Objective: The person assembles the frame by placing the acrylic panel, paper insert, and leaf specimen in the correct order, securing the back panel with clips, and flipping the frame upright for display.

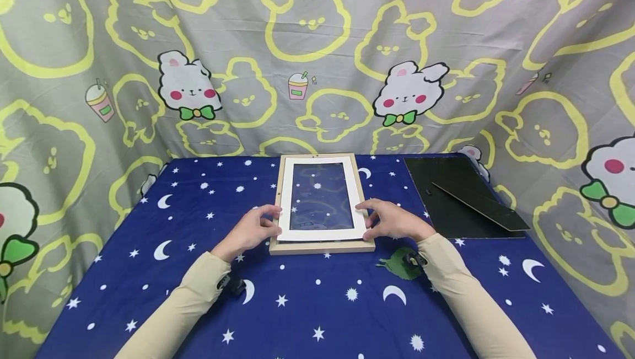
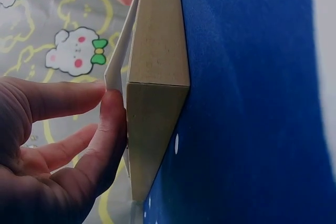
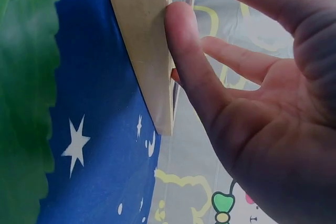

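A white picture mat (image 1: pixel 317 235) with a rectangular window lies over a light wooden picture frame (image 1: pixel 322 247). Its near edge is raised off the frame, as the left wrist view shows. At the mat's lower left corner, the thumb and a finger of my left hand (image 1: pixel 253 231) pinch its edge. My right hand (image 1: pixel 392 220) holds the mat's right edge near the lower corner. One of its fingers (image 3: pixel 184 30) lies against the frame's wooden side (image 3: pixel 147 35). Through the window I see a shiny, clear sheet with the starry cloth beneath.
A black backing board (image 1: pixel 436 174) with an angled stand leg (image 1: pixel 501 218) lies at the back right. Close to my right wrist is a green leaf (image 1: pixel 403 264). Blue star-printed cloth (image 1: pixel 278 315) covers the table, and a patterned curtain (image 1: pixel 238 28) hangs behind.
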Demonstrator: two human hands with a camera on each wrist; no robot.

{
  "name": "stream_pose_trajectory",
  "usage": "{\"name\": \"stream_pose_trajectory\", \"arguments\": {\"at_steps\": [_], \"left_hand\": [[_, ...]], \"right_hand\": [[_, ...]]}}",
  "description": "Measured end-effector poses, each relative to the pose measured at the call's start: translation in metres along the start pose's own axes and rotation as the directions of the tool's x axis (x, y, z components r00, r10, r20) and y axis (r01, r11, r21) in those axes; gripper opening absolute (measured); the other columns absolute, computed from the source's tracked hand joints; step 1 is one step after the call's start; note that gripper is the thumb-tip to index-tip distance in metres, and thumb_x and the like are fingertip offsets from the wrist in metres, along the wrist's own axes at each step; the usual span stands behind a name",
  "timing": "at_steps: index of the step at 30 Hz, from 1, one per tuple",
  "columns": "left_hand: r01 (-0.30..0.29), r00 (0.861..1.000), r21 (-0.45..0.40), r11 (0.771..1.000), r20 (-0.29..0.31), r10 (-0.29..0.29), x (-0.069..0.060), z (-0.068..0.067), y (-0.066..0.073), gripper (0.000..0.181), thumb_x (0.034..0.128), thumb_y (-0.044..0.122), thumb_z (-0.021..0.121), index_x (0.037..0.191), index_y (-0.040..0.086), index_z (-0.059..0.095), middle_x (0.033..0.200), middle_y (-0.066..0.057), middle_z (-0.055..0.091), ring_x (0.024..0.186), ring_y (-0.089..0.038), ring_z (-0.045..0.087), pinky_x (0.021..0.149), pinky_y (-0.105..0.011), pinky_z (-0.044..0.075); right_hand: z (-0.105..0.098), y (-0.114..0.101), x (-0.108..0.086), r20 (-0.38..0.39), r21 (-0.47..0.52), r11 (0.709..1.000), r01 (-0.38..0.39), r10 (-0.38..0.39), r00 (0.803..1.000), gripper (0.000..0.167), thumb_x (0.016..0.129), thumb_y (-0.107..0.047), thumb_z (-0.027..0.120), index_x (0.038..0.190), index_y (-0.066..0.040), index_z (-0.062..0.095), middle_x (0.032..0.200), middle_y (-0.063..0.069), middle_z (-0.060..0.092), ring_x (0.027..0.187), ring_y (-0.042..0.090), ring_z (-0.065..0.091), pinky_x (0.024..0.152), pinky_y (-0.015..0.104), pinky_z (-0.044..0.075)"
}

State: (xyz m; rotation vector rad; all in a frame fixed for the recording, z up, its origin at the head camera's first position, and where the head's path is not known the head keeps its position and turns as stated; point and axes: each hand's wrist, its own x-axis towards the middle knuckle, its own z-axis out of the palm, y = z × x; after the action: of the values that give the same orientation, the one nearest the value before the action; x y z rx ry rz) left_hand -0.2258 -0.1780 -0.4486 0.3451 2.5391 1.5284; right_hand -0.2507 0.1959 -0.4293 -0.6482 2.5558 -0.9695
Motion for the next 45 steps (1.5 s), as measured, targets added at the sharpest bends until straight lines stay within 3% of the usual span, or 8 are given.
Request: {"name": "stream_pose_trajectory", "arguments": {"at_steps": [7,18,26,35,42,45], "left_hand": [[0.005,1.000,0.086,0.996,-0.027,-0.003,0.000,-0.001,0.001,0.048,0.0865,0.004,0.075,0.132,-0.003,0.062,0.120,-0.020,0.064,0.090,-0.020,0.070,0.070,-0.026,0.052],[-0.011,0.999,0.199,0.980,-0.042,0.019,-0.001,-0.001,0.001,0.045,0.0837,0.003,0.077,0.127,-0.001,0.066,0.117,-0.018,0.066,0.081,-0.018,0.070,0.070,-0.029,0.052],[0.001,1.000,0.200,0.980,-0.029,0.005,-0.001,0.000,0.002,0.043,0.0848,0.005,0.077,0.127,0.000,0.066,0.092,-0.013,0.074,0.075,-0.015,0.068,0.064,-0.029,0.047],[-0.038,0.999,0.195,0.980,-0.003,0.039,0.000,-0.002,0.003,0.041,0.0883,0.006,0.075,0.127,0.000,0.066,0.117,-0.017,0.069,0.083,-0.018,0.071,0.064,-0.027,0.050],[-0.072,0.996,0.231,0.970,-0.042,0.084,0.000,-0.005,-0.001,0.043,0.0879,0.004,0.073,0.129,-0.004,0.064,0.113,-0.018,0.067,0.087,-0.023,0.069,0.073,-0.031,0.054],[-0.050,0.997,0.239,0.970,-0.039,0.061,0.000,-0.005,-0.003,0.047,0.0888,0.004,0.073,0.133,-0.005,0.060,0.116,-0.020,0.064,0.085,-0.022,0.069,0.071,-0.031,0.056]], "right_hand": [[0.001,-0.003,0.000,0.003,-0.031,1.000,0.003,-0.003,1.000,0.078,0.079,-0.012,0.088,0.147,-0.003,0.051,0.101,0.007,0.066,0.094,0.021,0.065,0.064,0.031,0.052],[0.004,-0.002,0.001,-0.020,-0.087,0.992,0.091,-0.093,0.995,0.073,0.077,-0.008,0.088,0.141,0.003,0.054,0.108,0.014,0.063,0.094,0.022,0.066,0.071,0.030,0.053],[0.003,-0.003,0.000,-0.014,-0.085,0.993,0.080,-0.082,0.997,0.072,0.079,-0.010,0.088,0.142,0.002,0.054,0.106,0.013,0.064,0.095,0.022,0.067,0.072,0.031,0.053],[-0.008,0.000,-0.005,-0.019,-0.076,0.992,0.100,-0.101,0.995,0.060,0.086,-0.012,0.082,0.139,0.002,0.058,0.108,0.009,0.071,0.090,0.014,0.068,0.070,0.027,0.054],[-0.025,0.002,-0.012,-0.020,-0.075,0.992,0.100,-0.101,0.995,0.052,0.090,-0.016,0.079,0.136,0.000,0.061,0.114,0.010,0.070,0.091,0.013,0.067,0.078,0.032,0.055],[-0.032,0.002,-0.016,-0.025,-0.060,0.994,0.091,-0.093,0.995,0.046,0.091,-0.015,0.078,0.132,-0.002,0.063,0.110,0.009,0.071,0.092,0.014,0.067,0.080,0.033,0.056]]}}
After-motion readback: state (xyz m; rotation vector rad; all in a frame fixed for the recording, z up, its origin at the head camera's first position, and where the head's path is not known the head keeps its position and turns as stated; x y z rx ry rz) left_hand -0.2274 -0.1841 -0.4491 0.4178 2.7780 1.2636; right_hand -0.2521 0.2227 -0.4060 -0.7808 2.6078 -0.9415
